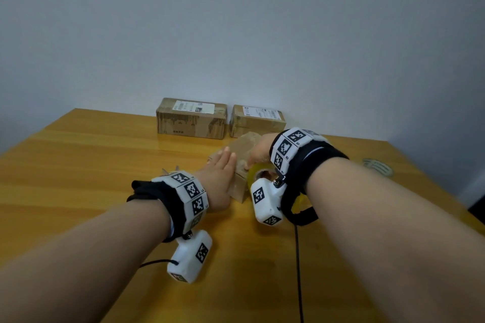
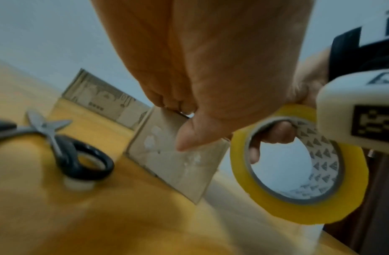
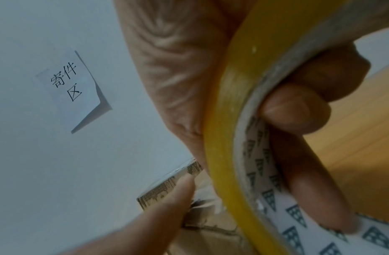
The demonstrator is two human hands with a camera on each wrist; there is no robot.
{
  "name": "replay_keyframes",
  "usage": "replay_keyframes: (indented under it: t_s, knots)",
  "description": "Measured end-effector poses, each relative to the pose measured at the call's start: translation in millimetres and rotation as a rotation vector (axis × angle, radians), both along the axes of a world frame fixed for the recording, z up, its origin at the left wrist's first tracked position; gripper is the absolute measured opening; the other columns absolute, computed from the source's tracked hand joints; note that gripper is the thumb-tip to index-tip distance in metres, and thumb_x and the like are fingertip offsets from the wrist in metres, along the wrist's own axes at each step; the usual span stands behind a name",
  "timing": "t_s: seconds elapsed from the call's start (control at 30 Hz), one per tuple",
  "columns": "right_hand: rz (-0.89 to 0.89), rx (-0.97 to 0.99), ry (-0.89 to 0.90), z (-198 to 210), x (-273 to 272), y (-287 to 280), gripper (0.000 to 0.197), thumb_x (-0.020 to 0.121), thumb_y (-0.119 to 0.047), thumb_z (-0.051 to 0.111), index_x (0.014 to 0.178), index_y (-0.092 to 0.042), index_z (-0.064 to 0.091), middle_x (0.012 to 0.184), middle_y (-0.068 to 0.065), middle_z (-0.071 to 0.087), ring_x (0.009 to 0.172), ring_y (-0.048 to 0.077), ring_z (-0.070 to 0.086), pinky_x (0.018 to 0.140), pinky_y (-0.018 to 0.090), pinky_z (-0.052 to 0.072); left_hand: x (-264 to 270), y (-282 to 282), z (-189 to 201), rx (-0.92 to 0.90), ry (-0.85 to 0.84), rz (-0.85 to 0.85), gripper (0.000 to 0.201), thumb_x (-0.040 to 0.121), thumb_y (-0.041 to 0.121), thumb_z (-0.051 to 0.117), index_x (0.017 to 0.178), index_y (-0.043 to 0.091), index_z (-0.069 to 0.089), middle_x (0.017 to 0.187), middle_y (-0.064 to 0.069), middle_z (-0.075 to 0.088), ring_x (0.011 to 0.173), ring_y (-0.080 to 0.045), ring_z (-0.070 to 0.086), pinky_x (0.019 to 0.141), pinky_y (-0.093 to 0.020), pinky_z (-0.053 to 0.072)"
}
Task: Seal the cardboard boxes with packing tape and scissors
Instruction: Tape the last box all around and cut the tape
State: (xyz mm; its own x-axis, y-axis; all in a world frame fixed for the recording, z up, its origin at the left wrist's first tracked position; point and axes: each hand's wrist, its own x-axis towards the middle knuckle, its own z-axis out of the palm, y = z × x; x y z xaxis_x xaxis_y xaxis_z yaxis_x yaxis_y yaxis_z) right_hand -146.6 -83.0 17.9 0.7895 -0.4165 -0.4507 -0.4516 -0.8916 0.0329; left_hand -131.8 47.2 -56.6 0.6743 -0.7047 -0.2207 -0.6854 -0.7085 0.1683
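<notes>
A small brown cardboard box stands in the middle of the wooden table. My left hand lies flat on its top with straight fingers. Its thumb presses the near side face, where shiny clear tape shows. Just right of the box, my right hand grips a yellow packing tape roll. Its fingers are curled through the printed core. Black-handled scissors lie on the table left of the box, mostly hidden by my left wrist in the head view.
Two taped cardboard boxes stand against the wall at the back of the table. A round grey disc lies at the right. A black cable runs toward me. A paper sign hangs on the wall.
</notes>
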Motion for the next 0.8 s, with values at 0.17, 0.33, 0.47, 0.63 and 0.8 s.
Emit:
replay_keyframes:
  t_s: [0.17, 0.33, 0.47, 0.63, 0.8]
  knots:
    - [0.035, 0.065, -0.056, -5, 2, -25, 0.067, 0.095, -0.062, 0.046, 0.146, -0.019, 0.044, 0.151, 0.003, 0.044, 0.134, 0.026, 0.045, 0.102, 0.038, 0.037, 18, -4, 0, 0.044, -0.029, 0.003, 0.090, 0.089, 0.017, 0.050, 0.152, 0.015, -0.014, 0.159, -0.006, -0.021, 0.147, -0.021, -0.014, 0.121, -0.043, 0.002]
    - [0.065, 0.124, -0.090, -18, 4, -32, 0.062, 0.095, -0.062, 0.043, 0.141, -0.022, 0.051, 0.144, 0.004, 0.052, 0.125, 0.025, 0.052, 0.104, 0.037, 0.040, 27, -8, 4, 0.017, 0.004, 0.032, 0.090, 0.090, 0.017, 0.048, 0.151, 0.023, -0.018, 0.159, 0.004, -0.018, 0.148, -0.014, -0.010, 0.117, -0.051, 0.010]
    - [0.109, 0.099, -0.119, -32, 3, -33, 0.045, 0.095, -0.055, 0.048, 0.126, -0.023, 0.054, 0.126, -0.005, 0.057, 0.112, 0.021, 0.055, 0.103, 0.038, 0.042, 33, -10, 10, -0.031, -0.031, 0.035, 0.081, 0.093, 0.021, 0.049, 0.154, 0.018, -0.004, 0.162, -0.001, 0.000, 0.148, -0.015, 0.008, 0.117, -0.031, 0.016]
    - [0.016, 0.197, -0.150, -46, -2, -47, 0.042, 0.089, -0.052, 0.063, 0.122, -0.029, 0.051, 0.118, -0.003, 0.060, 0.101, 0.020, 0.056, 0.097, 0.035, 0.045, 33, -10, 12, 0.032, -0.068, -0.007, 0.078, 0.094, 0.020, 0.045, 0.154, 0.024, -0.003, 0.162, 0.001, -0.004, 0.148, -0.014, 0.004, 0.118, -0.032, 0.016]
    - [0.004, 0.152, -0.085, -48, 9, -47, 0.049, 0.087, -0.062, 0.060, 0.116, -0.024, 0.054, 0.093, -0.004, 0.056, 0.098, 0.021, 0.057, 0.094, 0.037, 0.045, 29, -7, 11, 0.056, 0.006, 0.007, 0.088, 0.088, 0.015, 0.049, 0.149, 0.048, -0.005, 0.160, 0.005, -0.015, 0.148, -0.016, -0.009, 0.119, -0.038, 0.014]
